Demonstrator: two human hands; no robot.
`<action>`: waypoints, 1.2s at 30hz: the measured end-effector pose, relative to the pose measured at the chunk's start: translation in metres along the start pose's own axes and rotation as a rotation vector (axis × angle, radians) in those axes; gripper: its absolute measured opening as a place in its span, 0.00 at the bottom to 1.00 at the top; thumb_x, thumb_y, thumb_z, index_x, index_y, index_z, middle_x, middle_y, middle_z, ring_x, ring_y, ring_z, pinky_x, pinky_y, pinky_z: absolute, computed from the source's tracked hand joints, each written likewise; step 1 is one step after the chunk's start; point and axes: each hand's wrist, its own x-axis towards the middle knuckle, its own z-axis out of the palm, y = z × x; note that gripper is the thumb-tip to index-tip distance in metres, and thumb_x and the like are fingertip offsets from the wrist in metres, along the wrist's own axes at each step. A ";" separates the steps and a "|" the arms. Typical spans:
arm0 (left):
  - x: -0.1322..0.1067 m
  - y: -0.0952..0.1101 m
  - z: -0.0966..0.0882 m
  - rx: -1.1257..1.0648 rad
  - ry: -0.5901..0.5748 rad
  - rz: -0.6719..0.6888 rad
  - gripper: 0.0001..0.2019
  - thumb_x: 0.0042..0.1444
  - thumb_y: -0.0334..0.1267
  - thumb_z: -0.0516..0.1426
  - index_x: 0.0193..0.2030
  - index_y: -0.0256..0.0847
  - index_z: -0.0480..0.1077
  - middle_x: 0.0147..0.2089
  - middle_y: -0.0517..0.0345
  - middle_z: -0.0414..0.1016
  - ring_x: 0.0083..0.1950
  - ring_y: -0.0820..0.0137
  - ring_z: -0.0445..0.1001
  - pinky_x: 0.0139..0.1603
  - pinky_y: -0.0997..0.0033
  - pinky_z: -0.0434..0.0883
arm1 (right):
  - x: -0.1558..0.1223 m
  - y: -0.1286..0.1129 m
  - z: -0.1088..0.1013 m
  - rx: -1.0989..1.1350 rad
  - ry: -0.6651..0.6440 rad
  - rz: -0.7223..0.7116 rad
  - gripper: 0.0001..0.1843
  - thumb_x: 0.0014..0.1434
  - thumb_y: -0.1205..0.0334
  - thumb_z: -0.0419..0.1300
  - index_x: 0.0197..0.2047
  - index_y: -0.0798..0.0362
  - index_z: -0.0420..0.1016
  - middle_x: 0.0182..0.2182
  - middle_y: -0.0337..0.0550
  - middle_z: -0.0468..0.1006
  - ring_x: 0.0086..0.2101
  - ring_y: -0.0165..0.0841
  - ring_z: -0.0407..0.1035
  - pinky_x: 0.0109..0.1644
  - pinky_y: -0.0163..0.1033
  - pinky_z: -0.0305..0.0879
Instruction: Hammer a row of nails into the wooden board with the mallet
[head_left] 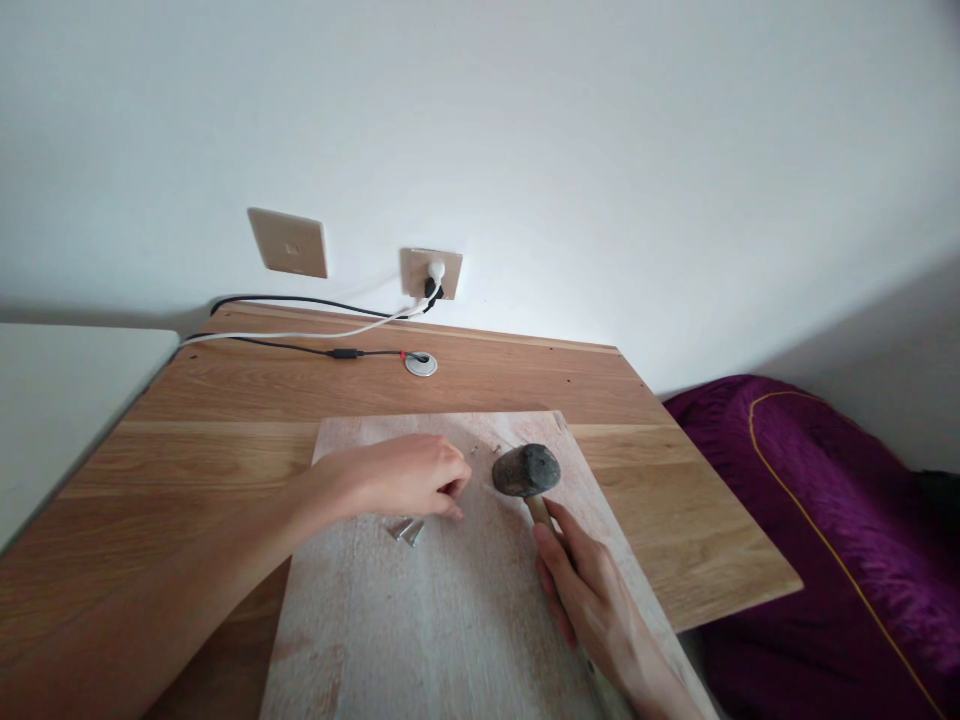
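My right hand (589, 580) is wrapped round the wooden handle of a rubber mallet (527, 470). The mallet's dark head is over the right half of a pale, whitewashed wooden board (420, 620). My left hand (420, 472) is over the board to the left of the mallet, its fingers curled together; whatever is in them, if anything, is hidden. Several silvery nails (409, 531) lie on the board just below that hand. Near the board's far edge, two small metal bits (496, 449) stand up, perhaps nails; they are too small to be sure.
The board rests on a wooden desk (712, 520) against a white wall. Cables (300, 337) run along its back to a wall socket (432, 274), and one enters a round grommet (421, 364). A white surface (82, 400) adjoins on the left; purple fabric (825, 520) is on the right.
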 end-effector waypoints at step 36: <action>0.002 0.010 0.011 0.057 0.206 0.161 0.08 0.58 0.25 0.62 0.30 0.41 0.74 0.31 0.61 0.76 0.31 0.70 0.72 0.33 0.67 0.61 | 0.000 0.000 0.000 0.038 0.004 0.008 0.33 0.75 0.35 0.47 0.62 0.56 0.70 0.17 0.26 0.64 0.14 0.27 0.58 0.17 0.31 0.51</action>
